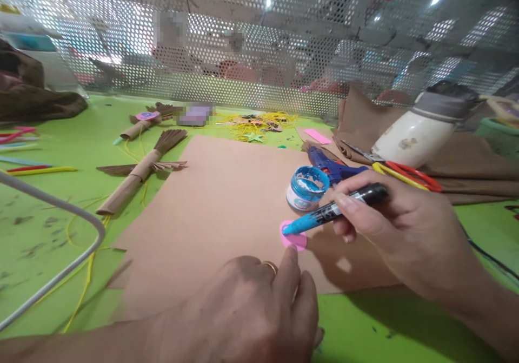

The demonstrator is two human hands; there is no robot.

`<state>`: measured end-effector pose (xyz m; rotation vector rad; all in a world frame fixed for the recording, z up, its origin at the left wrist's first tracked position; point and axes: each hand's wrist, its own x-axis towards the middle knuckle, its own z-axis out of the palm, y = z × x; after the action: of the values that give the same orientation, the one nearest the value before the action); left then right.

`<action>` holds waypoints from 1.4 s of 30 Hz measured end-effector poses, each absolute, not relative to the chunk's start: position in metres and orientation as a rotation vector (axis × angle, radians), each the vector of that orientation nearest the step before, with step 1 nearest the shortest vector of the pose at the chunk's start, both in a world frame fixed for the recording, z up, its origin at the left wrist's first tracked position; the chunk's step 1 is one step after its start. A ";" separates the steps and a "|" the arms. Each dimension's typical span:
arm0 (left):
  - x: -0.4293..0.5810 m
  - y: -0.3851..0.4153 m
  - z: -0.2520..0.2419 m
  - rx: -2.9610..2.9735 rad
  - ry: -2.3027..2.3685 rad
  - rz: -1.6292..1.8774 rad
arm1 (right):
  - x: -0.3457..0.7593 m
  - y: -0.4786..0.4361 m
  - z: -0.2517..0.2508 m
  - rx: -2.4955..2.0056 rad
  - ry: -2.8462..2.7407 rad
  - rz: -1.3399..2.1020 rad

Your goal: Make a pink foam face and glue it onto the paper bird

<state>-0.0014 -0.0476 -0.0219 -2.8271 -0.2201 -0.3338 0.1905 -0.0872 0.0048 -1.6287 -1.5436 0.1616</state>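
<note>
Pink paper (pixel 300 242) | part-hidden by marker (pixel 320 216) | right hand (pixel 399 219): holding marker | left hand (pixel 263 301): touching paper, palm hidden, grip unclear

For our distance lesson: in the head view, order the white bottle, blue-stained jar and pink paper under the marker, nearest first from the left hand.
1. Pink paper, at a fingertip of the left hand.
2. Blue-stained jar, just beyond.
3. White bottle, back right.
</note>
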 end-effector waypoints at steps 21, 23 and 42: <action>0.001 -0.043 -0.025 -2.781 -0.067 -0.456 | 0.190 -0.088 0.005 -1.607 -1.540 0.131; -0.001 -0.044 -0.024 -2.761 -0.196 -0.436 | 0.191 -0.087 0.005 -1.598 -1.549 0.138; -0.002 -0.053 -0.022 -2.762 -0.270 -0.342 | 0.192 -0.089 0.012 -1.655 -1.479 0.024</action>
<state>-0.0020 -0.0528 -0.0224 -2.7622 -0.2699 -0.3424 0.1918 -0.0892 0.0124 -1.6546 -1.4791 0.0242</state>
